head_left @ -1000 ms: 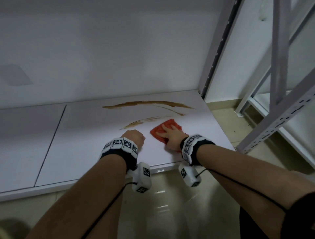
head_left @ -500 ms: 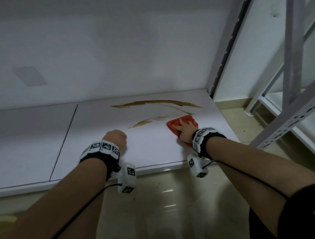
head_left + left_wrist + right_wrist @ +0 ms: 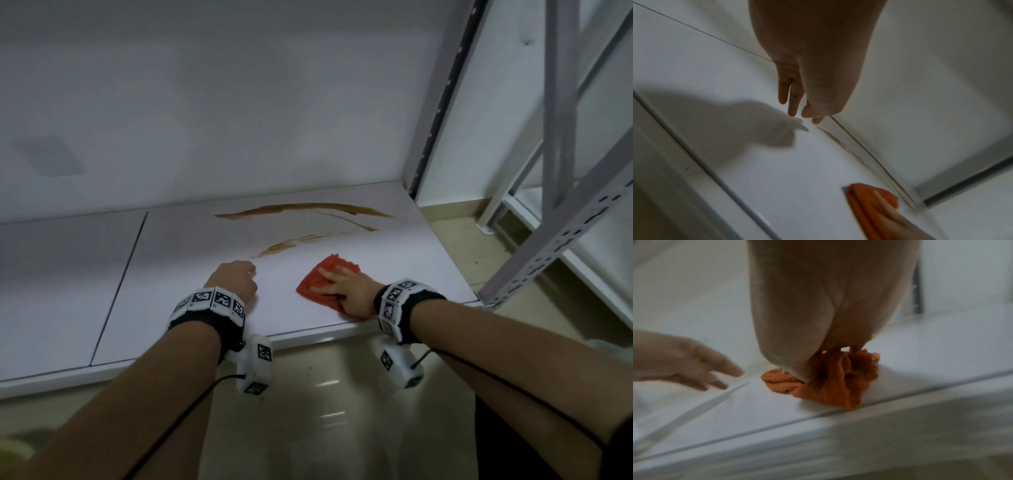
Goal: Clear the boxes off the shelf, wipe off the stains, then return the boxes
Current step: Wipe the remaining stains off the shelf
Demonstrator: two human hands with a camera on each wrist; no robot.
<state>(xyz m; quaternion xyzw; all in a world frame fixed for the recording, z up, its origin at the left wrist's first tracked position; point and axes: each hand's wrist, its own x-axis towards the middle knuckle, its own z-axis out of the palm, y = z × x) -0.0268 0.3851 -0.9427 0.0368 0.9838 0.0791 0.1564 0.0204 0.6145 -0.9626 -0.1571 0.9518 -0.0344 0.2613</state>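
Two brown smeared stains, a long far one [image 3: 301, 208] and a shorter near one [image 3: 291, 244], streak the white shelf board [image 3: 394, 246]. My right hand [image 3: 346, 286] presses a red-orange cloth [image 3: 313, 286] flat on the board near its front edge, short of both stains. The right wrist view shows the cloth [image 3: 830, 382] bunched under the right hand [image 3: 818, 337]. My left hand [image 3: 236, 279] rests on the board left of the cloth, holding nothing. In the left wrist view its fingers [image 3: 791, 100] hang loosely down to the board, by the near stain's end. No boxes are in view.
A grey perforated upright [image 3: 435, 102] stands at the shelf's back right corner. A second metal rack [image 3: 561, 222] stands to the right. A seam [image 3: 120, 281] splits the board from its left neighbour. Glossy floor tiles [image 3: 325, 411] lie below the front edge.
My right hand has drawn the cloth back from the near stain's right end toward the front edge and a little left. The left hand has barely moved.
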